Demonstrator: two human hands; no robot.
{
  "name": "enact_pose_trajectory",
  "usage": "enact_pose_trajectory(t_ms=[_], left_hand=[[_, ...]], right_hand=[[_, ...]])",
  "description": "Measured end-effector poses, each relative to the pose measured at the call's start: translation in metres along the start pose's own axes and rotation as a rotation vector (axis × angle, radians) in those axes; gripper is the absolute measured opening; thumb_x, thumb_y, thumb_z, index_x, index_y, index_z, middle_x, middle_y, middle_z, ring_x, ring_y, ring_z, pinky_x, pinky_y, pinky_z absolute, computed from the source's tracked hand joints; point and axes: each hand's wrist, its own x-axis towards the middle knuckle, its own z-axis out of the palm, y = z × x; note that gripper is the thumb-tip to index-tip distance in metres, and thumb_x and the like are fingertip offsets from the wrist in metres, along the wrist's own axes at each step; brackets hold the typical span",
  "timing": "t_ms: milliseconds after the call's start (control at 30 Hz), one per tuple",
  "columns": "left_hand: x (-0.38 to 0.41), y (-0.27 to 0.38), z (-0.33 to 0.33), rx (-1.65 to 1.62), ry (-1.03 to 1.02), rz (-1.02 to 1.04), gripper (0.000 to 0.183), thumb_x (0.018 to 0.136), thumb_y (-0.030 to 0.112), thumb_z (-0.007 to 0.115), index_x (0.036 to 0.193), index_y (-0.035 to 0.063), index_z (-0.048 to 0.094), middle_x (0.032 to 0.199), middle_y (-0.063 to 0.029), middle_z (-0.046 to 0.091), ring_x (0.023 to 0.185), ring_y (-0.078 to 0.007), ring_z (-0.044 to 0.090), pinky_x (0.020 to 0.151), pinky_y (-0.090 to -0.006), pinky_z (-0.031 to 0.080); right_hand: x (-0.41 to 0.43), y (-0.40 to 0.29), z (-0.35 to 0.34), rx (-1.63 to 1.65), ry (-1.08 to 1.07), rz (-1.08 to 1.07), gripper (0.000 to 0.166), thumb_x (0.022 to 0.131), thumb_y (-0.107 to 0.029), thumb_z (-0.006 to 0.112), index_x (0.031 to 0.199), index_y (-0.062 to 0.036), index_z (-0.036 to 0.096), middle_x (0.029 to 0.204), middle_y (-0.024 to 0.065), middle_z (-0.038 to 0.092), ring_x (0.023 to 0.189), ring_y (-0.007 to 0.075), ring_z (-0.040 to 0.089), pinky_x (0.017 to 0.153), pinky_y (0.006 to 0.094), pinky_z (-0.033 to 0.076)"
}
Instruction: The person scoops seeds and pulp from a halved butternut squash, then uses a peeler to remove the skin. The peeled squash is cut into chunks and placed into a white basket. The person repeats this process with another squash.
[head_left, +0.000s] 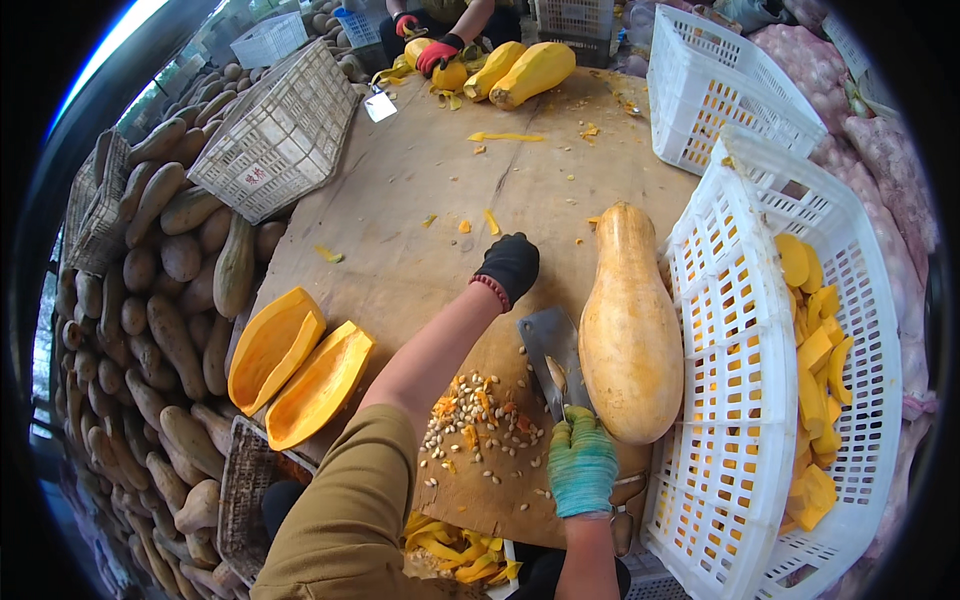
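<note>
My left hand (509, 268), in a black glove with a red bead bracelet at the wrist, is closed above the middle of the wooden board; whether it holds anything is hidden. My right hand (582, 463), in a green glove, grips a metal spoon (556, 375) whose bowl lies over the blade of a cleaver (549, 346). A whole peeled squash (631, 330) rests upright in view, right of the cleaver. Two hollowed squash pieces (276, 349) (319, 386) sit at the board's left edge. Seeds with orange pulp (480, 427) are scattered between my arms.
White plastic crates (720, 360) (735, 90) line the right side, the nearer holding cut squash (817, 375). Another crate (281, 127) stands at the back left, beside piled unpeeled squash (176, 360). Across the board, a person's red-gloved hand (439, 54) touches peeled squash. Peelings (457, 551) lie below the near edge.
</note>
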Motion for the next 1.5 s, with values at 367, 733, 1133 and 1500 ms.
enact_pose_trajectory(t_ms=[367, 733, 1133, 1500], left_hand=[[0.117, 0.019, 0.026, -0.229, 0.241, 0.189, 0.042, 0.075, -0.003, 0.047, 0.116, -0.0017, 0.054, 0.127, -0.0189, 0.05, 0.121, -0.0331, 0.044, 0.103, -0.0359, 0.035], [-0.057, -0.022, 0.045, -0.299, 0.358, 0.391, 0.029, 0.078, 0.001, 0.051, 0.106, 0.0002, 0.06, 0.107, -0.0203, 0.059, 0.101, -0.035, 0.056, 0.086, -0.0373, 0.047], [-0.169, 0.039, 0.031, -0.447, 0.262, 0.241, 0.022, 0.075, 0.01, 0.06, 0.096, 0.0059, 0.064, 0.105, -0.0175, 0.059, 0.099, -0.0356, 0.056, 0.085, -0.0405, 0.047], [-0.276, 0.035, 0.006, -0.43, 0.196, 0.149, 0.019, 0.069, 0.007, 0.06, 0.087, 0.0049, 0.067, 0.09, -0.014, 0.062, 0.087, -0.0312, 0.059, 0.077, -0.0393, 0.048]], right_hand=[[-0.002, 0.003, 0.0, -0.031, 0.088, -0.092, 0.023, 0.083, -0.017, 0.058, 0.104, -0.0072, 0.057, 0.073, 0.0172, 0.061, 0.059, 0.0319, 0.061, 0.053, 0.0423, 0.05], [0.004, 0.004, 0.0, -0.168, -0.135, 0.027, 0.022, 0.083, -0.013, 0.053, 0.104, -0.0032, 0.052, 0.087, 0.0187, 0.062, 0.072, 0.0337, 0.064, 0.061, 0.044, 0.053], [-0.03, 0.031, -0.01, -0.166, -0.136, 0.037, 0.023, 0.083, -0.011, 0.05, 0.106, -0.0087, 0.053, 0.097, 0.0211, 0.061, 0.089, 0.038, 0.061, 0.077, 0.0489, 0.048], [-0.058, 0.026, 0.009, -0.302, -0.171, -0.162, 0.021, 0.082, -0.015, 0.055, 0.103, -0.0099, 0.058, 0.092, 0.0192, 0.062, 0.085, 0.0359, 0.061, 0.075, 0.043, 0.049]])
